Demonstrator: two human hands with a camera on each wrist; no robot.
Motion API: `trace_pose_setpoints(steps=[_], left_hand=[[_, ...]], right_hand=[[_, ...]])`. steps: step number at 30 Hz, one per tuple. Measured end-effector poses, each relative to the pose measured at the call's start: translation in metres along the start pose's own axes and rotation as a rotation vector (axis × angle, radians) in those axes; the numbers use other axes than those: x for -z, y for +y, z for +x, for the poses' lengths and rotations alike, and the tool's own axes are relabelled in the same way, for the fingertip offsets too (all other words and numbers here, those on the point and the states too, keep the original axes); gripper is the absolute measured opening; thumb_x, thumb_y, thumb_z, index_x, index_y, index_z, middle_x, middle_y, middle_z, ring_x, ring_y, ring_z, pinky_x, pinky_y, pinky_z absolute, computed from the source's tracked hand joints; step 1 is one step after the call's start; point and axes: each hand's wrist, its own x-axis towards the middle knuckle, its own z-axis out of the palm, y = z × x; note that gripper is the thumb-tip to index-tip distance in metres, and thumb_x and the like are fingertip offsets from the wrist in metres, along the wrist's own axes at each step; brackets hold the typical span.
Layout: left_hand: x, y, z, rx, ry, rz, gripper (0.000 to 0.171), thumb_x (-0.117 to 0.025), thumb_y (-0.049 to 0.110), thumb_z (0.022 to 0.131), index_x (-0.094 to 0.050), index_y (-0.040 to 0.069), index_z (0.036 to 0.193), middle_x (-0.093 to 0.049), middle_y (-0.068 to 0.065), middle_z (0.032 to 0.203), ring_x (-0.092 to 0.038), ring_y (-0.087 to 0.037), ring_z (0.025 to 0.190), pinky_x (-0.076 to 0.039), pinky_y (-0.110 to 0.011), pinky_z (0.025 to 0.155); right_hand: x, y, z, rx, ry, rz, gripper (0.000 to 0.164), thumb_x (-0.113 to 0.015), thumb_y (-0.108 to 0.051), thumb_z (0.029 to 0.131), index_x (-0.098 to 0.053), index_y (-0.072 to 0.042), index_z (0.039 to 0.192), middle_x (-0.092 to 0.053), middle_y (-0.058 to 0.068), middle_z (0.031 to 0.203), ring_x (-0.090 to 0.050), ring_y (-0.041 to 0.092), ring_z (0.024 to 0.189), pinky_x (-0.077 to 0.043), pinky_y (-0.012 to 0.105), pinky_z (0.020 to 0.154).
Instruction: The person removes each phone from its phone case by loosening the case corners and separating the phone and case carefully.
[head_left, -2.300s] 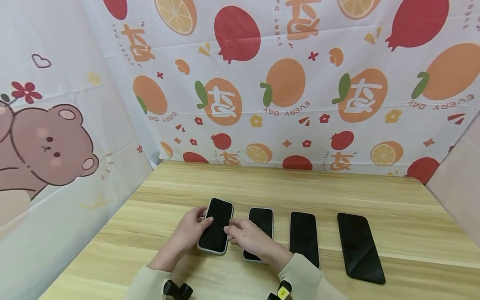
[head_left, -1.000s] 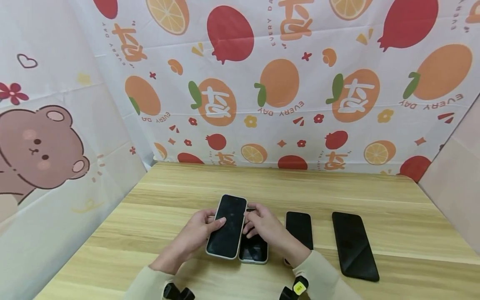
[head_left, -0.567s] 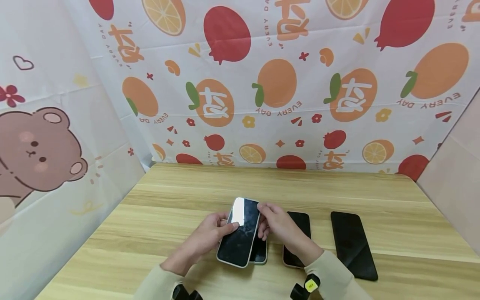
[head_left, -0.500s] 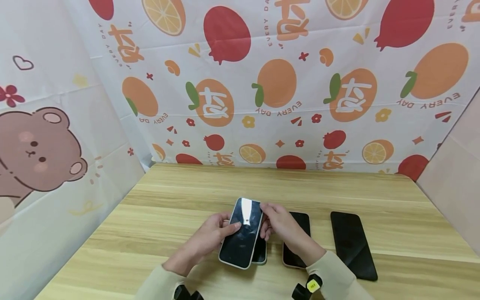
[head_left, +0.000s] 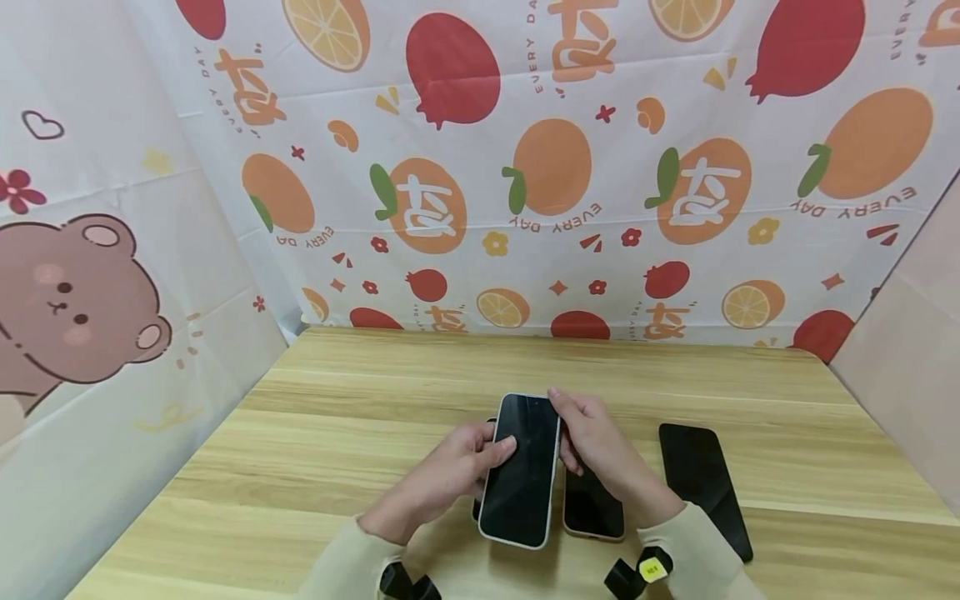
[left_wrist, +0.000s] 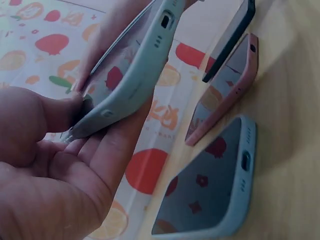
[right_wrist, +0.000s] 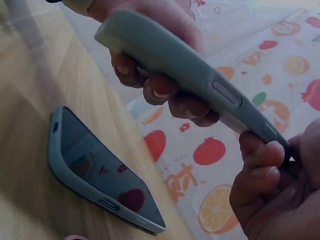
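Note:
My left hand (head_left: 453, 467) holds a smartphone (head_left: 521, 475) in a pale green case above the table, thumb on the dark screen and fingers underneath. At the phone's upper right corner, my right hand (head_left: 600, 437) pinches the edge between thumb and fingers. In the right wrist view the side of the held phone (right_wrist: 175, 55) shows, with the right fingers (right_wrist: 262, 170) at its far end. A second phone with a pale blue-green case (left_wrist: 210, 185) lies on the table below, mostly hidden in the head view. A pink-cased phone (head_left: 592, 507) lies partly beneath the right hand.
A large black phone (head_left: 708, 483) lies on the wooden table (head_left: 360, 375) at the right, partly covered by the right sleeve. Behind the table hangs a fruit-print cloth (head_left: 622, 250); a bear-print cloth (head_left: 210, 250) hangs at the left.
The left hand has lifted the leftmost phone and carried it right, past the second phone. The right hand has gone along and now pinches its upper corner.

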Motion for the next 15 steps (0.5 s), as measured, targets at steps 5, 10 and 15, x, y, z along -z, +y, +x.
trace_pose_setpoints(steps=[5,10,15], left_hand=[[-0.0022,0.0045,0.0038,-0.014,-0.002,-0.002,0.033,-0.047,0.024,0.106,-0.055,-0.005,0.119,-0.073,-0.005,0.096,-0.071,-0.014,0.087,-0.061,-0.037,0.077],[-0.0032,0.007,0.0032,-0.027,-0.014,-0.047,0.033,-0.047,0.024,0.106,-0.054,-0.006,0.118,-0.072,0.003,0.09,-0.07,-0.009,0.085,-0.059,-0.031,0.078],[-0.0037,0.0086,0.0024,-0.029,-0.015,-0.081,0.031,-0.047,0.024,0.105,-0.054,-0.004,0.117,-0.072,0.004,0.089,-0.07,-0.009,0.085,-0.059,-0.03,0.078]], right_hand=[[0.0059,-0.0011,-0.001,0.06,-0.038,0.065,0.057,-0.036,-0.042,0.108,-0.047,-0.004,0.067,-0.046,-0.003,0.043,-0.042,0.01,0.038,-0.038,0.022,0.04],[0.0068,-0.0015,-0.0019,0.049,-0.061,0.171,0.056,-0.037,-0.045,0.107,-0.046,-0.007,0.067,-0.044,-0.005,0.042,-0.039,0.008,0.037,-0.036,0.021,0.041],[0.0058,-0.0011,-0.0024,0.041,-0.097,0.314,0.049,-0.04,-0.046,0.106,-0.05,-0.012,0.072,-0.044,-0.007,0.045,-0.038,0.006,0.037,-0.033,0.02,0.041]])
